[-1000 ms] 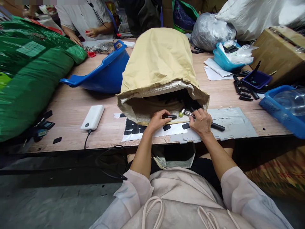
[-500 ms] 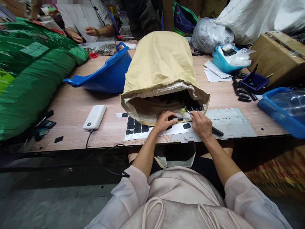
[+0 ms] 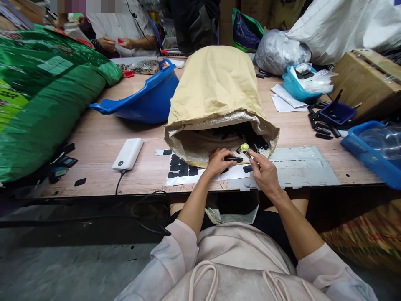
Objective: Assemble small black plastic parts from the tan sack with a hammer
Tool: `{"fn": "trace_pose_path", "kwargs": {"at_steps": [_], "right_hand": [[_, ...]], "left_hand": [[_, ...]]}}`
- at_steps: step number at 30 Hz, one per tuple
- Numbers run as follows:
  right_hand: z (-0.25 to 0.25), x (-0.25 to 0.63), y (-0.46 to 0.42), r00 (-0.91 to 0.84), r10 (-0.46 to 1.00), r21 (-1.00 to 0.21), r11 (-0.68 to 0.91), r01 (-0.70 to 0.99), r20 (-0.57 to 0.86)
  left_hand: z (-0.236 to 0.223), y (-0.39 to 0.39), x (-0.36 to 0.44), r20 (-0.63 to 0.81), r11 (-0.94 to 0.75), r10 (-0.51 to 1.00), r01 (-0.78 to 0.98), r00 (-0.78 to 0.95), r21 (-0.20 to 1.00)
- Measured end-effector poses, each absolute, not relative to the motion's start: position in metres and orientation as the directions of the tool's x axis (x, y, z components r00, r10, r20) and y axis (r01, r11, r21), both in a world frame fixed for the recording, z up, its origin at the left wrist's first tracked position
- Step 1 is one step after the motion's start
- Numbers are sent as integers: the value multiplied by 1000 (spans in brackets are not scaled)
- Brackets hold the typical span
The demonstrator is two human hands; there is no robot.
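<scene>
My left hand [image 3: 216, 162] is closed on a small slim black piece [image 3: 234, 159], whose exact kind I cannot make out, at the lip of the open sack. In my right hand [image 3: 264, 172] is a small hammer [image 3: 244, 148] with a yellow-green striking face and a silver shaft; its black handle is hidden behind my hand. The hammer's head is raised just above and right of the black piece, apart from it. A pale yellow sack [image 3: 219, 83] lies with its mouth towards me, and black pieces [image 3: 255, 140] show inside. Under the lip lies a white sheet with black stickers [image 3: 179, 167].
Left of the sack stand a tilted blue basin [image 3: 140, 100] and a white power bank [image 3: 128, 154] with a cable. Green bags [image 3: 56, 104] fill the left side. At right are a cardboard box [image 3: 365, 83], blue trays [image 3: 369, 154] and loose black pieces. Another person works across the table.
My right hand has turned, tipping the hammer's head upward, and its black handle has gone from sight. My left hand has shifted slightly right with the black piece.
</scene>
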State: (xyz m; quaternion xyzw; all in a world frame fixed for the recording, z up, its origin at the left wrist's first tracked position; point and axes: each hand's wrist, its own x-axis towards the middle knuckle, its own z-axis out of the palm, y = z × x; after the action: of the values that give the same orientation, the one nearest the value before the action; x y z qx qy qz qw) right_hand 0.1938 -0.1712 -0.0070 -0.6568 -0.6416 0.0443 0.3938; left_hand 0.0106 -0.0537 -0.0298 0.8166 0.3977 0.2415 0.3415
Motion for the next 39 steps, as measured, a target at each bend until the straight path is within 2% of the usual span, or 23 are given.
{"fn": "trace_pose_path", "kwargs": {"at_steps": [8,12,18,25,28,35,39], "right_hand": [[-3,179,-182,132,893,-475,99,874,429],[-6,179,-183,101,929,-430,67,900,356],[-4,186,-186,146,907,-476,66,877,395],[-10,194,-184,135,913,-473,70,878,385],[-9,205,-172,174,887,-405,17,914,428],[-26,220,-148,84,912,-110,-44,993,401],[-32,217,-151,80,903,-70,-56,996,422]], "left_hand": [[-32,-54,12,138,-436,824,460,549,773],[-31,-54,12,136,-426,840,483,525,765],[-29,-56,13,130,-423,838,480,530,768],[-29,-55,12,112,-424,840,512,531,747],[-29,-55,11,125,-445,829,509,544,737],[-34,-52,13,113,-474,820,555,561,683],[-28,-62,8,186,-550,789,539,586,638]]}}
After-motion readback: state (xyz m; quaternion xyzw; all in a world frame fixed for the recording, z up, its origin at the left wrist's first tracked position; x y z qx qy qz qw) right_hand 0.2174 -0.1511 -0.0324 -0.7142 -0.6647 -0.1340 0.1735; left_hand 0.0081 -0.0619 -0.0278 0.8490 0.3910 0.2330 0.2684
